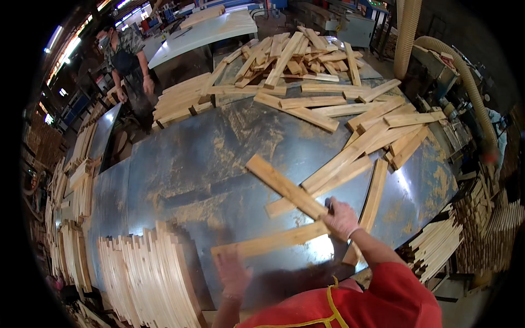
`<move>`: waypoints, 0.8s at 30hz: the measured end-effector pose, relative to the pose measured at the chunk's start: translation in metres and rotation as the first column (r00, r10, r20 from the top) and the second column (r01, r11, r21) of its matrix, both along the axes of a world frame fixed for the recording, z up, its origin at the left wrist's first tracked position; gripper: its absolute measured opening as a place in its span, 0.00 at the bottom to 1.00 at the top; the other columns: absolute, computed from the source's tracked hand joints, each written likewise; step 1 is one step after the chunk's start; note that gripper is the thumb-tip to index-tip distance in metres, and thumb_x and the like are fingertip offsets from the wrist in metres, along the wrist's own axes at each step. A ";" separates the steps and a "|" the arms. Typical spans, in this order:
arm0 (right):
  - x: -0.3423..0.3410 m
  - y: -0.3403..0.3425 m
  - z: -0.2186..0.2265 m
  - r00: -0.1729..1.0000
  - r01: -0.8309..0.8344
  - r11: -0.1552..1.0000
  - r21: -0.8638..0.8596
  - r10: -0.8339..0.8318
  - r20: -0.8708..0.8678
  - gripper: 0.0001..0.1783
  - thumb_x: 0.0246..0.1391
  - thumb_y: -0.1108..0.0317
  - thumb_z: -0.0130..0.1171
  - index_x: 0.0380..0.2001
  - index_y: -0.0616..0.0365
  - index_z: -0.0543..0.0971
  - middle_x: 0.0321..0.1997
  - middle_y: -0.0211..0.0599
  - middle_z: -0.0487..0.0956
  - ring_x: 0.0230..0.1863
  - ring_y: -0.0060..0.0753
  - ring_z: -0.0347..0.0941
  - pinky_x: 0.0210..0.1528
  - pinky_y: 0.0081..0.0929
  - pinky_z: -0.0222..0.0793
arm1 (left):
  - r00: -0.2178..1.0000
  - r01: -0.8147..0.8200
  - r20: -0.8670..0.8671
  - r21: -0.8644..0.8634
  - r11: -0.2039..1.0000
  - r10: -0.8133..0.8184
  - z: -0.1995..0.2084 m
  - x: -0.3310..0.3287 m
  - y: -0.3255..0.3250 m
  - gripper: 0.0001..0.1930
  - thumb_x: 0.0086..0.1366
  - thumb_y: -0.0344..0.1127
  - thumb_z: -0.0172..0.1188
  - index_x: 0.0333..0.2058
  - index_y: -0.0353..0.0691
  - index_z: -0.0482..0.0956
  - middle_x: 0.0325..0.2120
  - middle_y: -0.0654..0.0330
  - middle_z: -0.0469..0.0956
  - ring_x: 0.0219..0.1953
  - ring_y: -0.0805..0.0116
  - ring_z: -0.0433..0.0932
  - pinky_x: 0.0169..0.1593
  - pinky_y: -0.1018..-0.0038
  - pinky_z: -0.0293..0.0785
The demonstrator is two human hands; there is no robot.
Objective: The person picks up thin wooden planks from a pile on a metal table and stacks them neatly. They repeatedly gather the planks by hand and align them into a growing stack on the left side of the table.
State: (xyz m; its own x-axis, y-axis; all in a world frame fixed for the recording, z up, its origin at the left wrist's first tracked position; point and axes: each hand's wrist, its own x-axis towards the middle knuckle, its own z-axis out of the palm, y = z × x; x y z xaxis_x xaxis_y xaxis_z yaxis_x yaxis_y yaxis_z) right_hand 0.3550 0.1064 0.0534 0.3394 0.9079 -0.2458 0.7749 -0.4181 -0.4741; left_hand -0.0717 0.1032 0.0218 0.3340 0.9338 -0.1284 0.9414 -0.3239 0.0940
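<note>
My right hand (342,220), in a pale glove, is closed round the near end of a wooden board (284,186) that slants up to the left. A second board (270,240) lies crosswise, its right end by the same hand. Close to that board's left end is my left hand (234,276), somewhat blurred, thumb apart from the stretched fingers; whether it touches the wood I cannot tell. Another board (279,206) runs partly beneath the slanting one. To the right of my right hand a longer board (374,194) points away from me.
A metal-topped table (164,164) carries sawdust patches. Near left stands a tight row of narrow boards (147,273). Loose boards (383,128) are heaped right, with a bigger pile (301,54) behind. A person (126,60) stands far left. A ribbed hose (407,38) hangs at the back right.
</note>
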 end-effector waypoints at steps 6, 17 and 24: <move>-0.006 -0.003 -0.018 0.996 -0.083 0.993 -0.088 0.082 -0.018 0.42 0.49 0.44 0.71 0.63 0.52 0.71 0.51 0.55 0.83 0.59 0.60 0.78 0.61 0.52 0.75 | 0.960 0.280 0.035 -0.110 0.954 -0.278 -0.035 0.060 0.061 0.41 0.52 0.46 0.73 0.67 0.49 0.74 0.55 0.54 0.79 0.62 0.52 0.75 0.73 0.49 0.61; -0.002 -0.031 -0.018 0.983 -0.177 0.984 -0.011 0.178 0.054 0.52 0.48 0.44 0.76 0.69 0.57 0.66 0.57 0.54 0.81 0.64 0.58 0.74 0.68 0.50 0.68 | 0.100 0.093 0.378 -0.925 0.370 0.920 0.017 -0.065 -0.084 0.36 0.57 0.39 0.74 0.63 0.36 0.71 0.42 0.54 0.80 0.45 0.56 0.86 0.48 0.62 0.84; -0.090 -0.075 -0.018 0.857 0.146 0.986 -0.085 -0.169 -0.486 0.53 0.49 0.55 0.73 0.75 0.63 0.64 0.62 0.63 0.79 0.63 0.61 0.77 0.68 0.43 0.72 | 0.918 -0.339 0.192 -0.077 0.938 0.347 -0.034 -0.123 -0.127 0.21 0.65 0.39 0.62 0.55 0.38 0.81 0.53 0.44 0.80 0.53 0.46 0.81 0.58 0.50 0.76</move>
